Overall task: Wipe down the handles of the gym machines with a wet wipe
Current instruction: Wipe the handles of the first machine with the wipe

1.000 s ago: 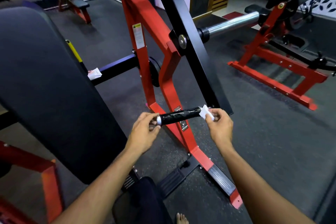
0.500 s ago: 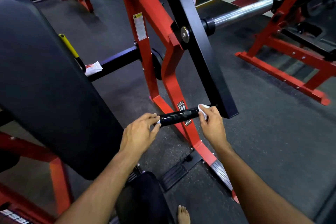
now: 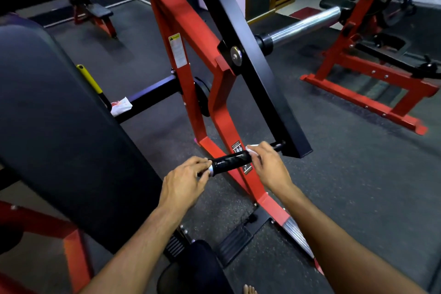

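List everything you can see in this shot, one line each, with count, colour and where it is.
handle: one, black, centre, on the black arm
wipe: one, white, on the handle under the right hand
arm: one, black, slanting from top centre
frame: one, red, centre
pad: one, black, left
packet: one, white and red, on the crossbar left of centre
sleeve: one, chrome, upper right
bench: one, red and black, top left
machine: one, red, right
left hand: holds the handle's end
right hand: grips the wipe on the handle
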`<move>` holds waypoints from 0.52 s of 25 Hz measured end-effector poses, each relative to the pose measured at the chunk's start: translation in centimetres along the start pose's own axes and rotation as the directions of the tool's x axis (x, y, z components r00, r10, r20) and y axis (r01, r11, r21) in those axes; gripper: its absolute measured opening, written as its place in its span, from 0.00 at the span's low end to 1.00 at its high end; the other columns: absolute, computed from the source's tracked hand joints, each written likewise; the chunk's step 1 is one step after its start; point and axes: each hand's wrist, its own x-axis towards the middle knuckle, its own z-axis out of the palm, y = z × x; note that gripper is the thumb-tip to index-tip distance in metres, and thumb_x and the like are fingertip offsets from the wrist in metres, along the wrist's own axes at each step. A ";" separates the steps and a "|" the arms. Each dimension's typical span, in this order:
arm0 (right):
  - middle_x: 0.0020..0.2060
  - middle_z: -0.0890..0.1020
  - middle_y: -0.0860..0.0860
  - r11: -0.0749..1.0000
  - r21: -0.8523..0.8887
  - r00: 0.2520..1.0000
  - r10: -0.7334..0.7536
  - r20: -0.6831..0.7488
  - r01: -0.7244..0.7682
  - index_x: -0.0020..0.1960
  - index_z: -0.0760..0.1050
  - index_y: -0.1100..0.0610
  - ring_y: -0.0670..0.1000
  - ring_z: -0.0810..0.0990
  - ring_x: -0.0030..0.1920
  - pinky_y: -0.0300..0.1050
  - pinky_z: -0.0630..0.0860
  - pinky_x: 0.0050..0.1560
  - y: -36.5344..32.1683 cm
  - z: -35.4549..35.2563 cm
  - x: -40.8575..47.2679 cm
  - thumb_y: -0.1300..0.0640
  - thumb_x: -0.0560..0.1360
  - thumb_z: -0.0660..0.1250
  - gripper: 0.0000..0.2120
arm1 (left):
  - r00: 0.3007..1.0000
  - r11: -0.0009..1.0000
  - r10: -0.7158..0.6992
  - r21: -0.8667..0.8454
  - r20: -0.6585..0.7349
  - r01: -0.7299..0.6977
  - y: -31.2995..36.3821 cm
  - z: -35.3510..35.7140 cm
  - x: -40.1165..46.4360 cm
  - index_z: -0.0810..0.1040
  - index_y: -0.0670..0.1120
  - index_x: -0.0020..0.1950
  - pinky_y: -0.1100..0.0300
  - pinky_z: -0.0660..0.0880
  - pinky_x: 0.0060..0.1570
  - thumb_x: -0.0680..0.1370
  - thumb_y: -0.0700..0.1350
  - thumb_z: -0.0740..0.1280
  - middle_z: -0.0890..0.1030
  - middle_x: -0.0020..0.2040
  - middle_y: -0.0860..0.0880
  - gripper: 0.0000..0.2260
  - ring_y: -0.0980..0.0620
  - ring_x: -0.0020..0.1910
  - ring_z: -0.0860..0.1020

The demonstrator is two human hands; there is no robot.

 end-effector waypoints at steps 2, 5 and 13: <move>0.47 0.76 0.53 0.996 -0.045 0.994 0.066 -0.086 -0.070 0.62 0.80 0.61 0.53 0.78 0.48 0.47 0.74 0.55 1.5 -1.3 0.5 0.59 0.84 0.61 0.12 | 1.000 1.000 0.023 0.012 0.003 -0.023 -0.5 0.0 0.3 0.83 0.62 0.62 0.55 0.80 0.45 0.80 0.55 0.68 0.78 0.61 0.69 0.11 0.58 0.50 0.82; 0.46 0.77 0.56 0.984 -0.105 0.986 0.132 -0.102 -0.143 0.56 0.80 0.65 0.59 0.79 0.48 0.52 0.75 0.52 1.7 -0.3 0.3 0.62 0.83 0.61 0.10 | 0.998 0.998 0.059 0.001 0.007 -0.059 -1.2 0.0 0.6 0.83 0.64 0.61 0.56 0.80 0.44 0.80 0.56 0.68 0.78 0.60 0.70 0.10 0.59 0.47 0.82; 0.53 0.79 0.51 0.994 0.048 0.990 0.097 -0.098 -0.093 0.63 0.80 0.59 0.51 0.80 0.54 0.44 0.75 0.59 -4.5 4.7 -1.9 0.60 0.83 0.61 0.12 | 0.991 0.944 0.087 -0.309 -0.098 -0.114 -3.4 1.7 0.7 0.86 0.48 0.58 0.77 0.66 0.58 0.73 0.40 0.78 0.85 0.58 0.55 0.14 0.57 0.56 0.82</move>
